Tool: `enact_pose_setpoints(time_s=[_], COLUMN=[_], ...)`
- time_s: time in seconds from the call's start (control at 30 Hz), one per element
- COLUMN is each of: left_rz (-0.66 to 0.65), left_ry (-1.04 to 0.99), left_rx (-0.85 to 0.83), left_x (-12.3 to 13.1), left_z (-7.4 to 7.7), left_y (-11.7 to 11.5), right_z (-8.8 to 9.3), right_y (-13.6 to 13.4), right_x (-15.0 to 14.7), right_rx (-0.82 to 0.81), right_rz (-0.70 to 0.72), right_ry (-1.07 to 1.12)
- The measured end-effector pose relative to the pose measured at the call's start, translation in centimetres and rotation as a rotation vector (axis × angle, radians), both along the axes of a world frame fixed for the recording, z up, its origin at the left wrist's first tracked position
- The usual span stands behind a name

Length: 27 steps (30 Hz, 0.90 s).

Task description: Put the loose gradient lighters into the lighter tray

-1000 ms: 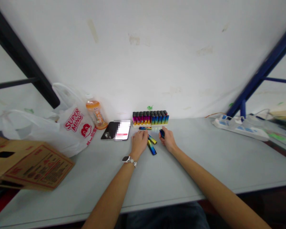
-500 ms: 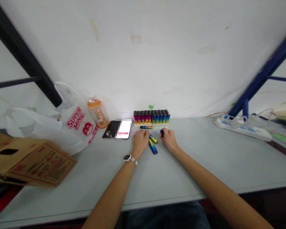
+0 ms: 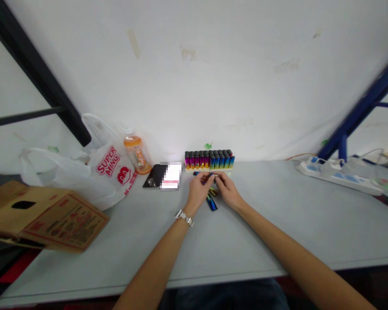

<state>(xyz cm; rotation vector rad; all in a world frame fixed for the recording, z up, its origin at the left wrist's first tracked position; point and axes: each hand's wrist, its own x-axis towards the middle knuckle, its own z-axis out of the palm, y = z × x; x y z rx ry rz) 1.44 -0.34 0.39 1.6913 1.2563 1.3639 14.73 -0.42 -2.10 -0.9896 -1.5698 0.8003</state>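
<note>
Lighter (image 3: 212, 175) sits pinched between both hands (image 3: 198, 191) (image 3: 226, 191), fingers closed on it, just before the rack (image 3: 209, 159); best kept upright.

left wrist: silver metal-link wristwatch (image 3: 184, 218)
forearms: both bare, no sleeves in view
hands: left hand (image 3: 198, 191) and right hand (image 3: 228, 192) without gloves or rings
lap: dark blue trousers (image 3: 226, 297)
</note>
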Motion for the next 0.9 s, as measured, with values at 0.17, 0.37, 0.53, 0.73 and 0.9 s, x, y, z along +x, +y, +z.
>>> enact_pose_setpoints(time_s=[0.17,0.37,0.53,0.73,0.9], left_rz=[-0.063,-0.161,-0.195,-0.191,-0.209], left_ry=[0.063,0.341,0.407,0.396,0.361], left_rx=[0.097,0.180,0.194,0.183,0.192], left_x=[-1.8,-2.8,-2.7,-2.6,-2.7], left_z=[2.1,4.8,4.3,4.1,3.8], left_y=[2.6,7.1,9.3,9.7,9.9], right_z=[-0.1,-0.2,-0.1,0.0,0.0], right_y=[0.4,0.9,0.5,0.6,0.6], right_x=[0.3,0.8,0.6,0.6,0.6], right_rx=[-0.047,-0.091,-0.071,-0.093,-0.091], right_rz=[-0.144,-0.192,-0.179,-0.174,-0.168], right_ry=[0.044,0.076,0.050,0.033,0.023])
